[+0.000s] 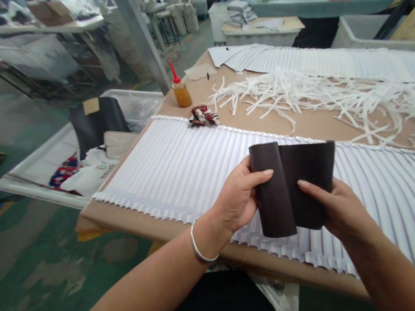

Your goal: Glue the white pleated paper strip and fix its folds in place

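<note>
Two dark brown pieces, which look like leather or a similar sheet, are held over the table. My left hand grips the left dark piece, its thumb across the front and its fingers behind. The right dark piece is in my right hand, thumb on its face, other fingers mostly hidden. The pieces overlap near the middle; whether they are joined I cannot tell. Beneath them lie long rows of overlapping white strips on the brown-covered table.
A bottle with a red nozzle and a crumpled dark red cloth are at the table's back left. Loose white ribbons lie farther back. Left of the table is a white bin; a grey post rises behind.
</note>
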Tool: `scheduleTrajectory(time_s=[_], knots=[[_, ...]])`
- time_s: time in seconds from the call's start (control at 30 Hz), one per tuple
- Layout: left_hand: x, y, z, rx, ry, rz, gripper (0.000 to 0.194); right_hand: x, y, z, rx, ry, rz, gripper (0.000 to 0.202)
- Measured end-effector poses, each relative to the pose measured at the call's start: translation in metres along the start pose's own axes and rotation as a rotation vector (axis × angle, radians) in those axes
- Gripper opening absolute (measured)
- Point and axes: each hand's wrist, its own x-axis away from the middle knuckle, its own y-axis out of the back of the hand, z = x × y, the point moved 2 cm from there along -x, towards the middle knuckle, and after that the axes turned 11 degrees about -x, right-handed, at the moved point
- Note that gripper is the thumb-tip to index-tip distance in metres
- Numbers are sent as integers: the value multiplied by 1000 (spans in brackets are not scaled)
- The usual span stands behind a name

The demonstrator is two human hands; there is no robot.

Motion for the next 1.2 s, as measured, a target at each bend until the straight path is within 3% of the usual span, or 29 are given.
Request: scheduleTrajectory(time_s=[0.1, 0.17, 0.3, 0.37, 0.5, 0.6, 0.67, 0.77, 0.83, 0.87, 0.9, 0.97, 1.03, 1.07, 1.13, 1.2], knots=[[7, 9, 24, -44, 3, -69, 43, -2, -5, -2, 248, 216, -102, 52], [9, 10, 36, -61, -16, -148, 36, 1, -14, -7, 466, 334, -97, 49], [3, 13, 46, -20, 8, -317, 19, 25, -43, -24, 784, 590, 85, 49], [1, 15, 46, 18, 48, -362, 13, 38, -58, -36, 923, 698, 181, 66], [8, 14, 46, 78, 53, -389, 21, 47, -74, -51, 1079, 710, 263, 93], [24, 5, 42, 48, 57, -263, 35, 39, -64, -37, 1049, 716, 212, 88], [40, 2, 39, -67, 42, -137, 44, 30, -40, -14, 1007, 704, 200, 74], [68, 6, 40, -558, -130, 71, 53, 20, 11, 27, 1078, 733, 53, 47], [88, 8, 54, -996, -343, 284, 57, 22, 41, 40, 1229, 821, -67, 50], [97, 10, 65, -1188, -456, 382, 57, 25, 50, 38, 1274, 853, -56, 57], [105, 11, 77, -1366, -545, 471, 57, 30, 55, 32, 1287, 866, 26, 65], [114, 15, 103, -1649, -633, 567, 55, 41, 55, 6, 1251, 845, 346, 75], [116, 20, 121, -1826, -639, 560, 58, 48, 50, -20, 1244, 833, 651, 73], [116, 22, 126, -1880, -639, 552, 60, 45, 47, -29, 1263, 847, 727, 70], [116, 25, 130, -1951, -663, 552, 61, 21, 46, -31, 1314, 887, 711, 65], [115, 27, 128, -1997, -692, 562, 61, -26, 48, -16, 1325, 888, 591, 61]])
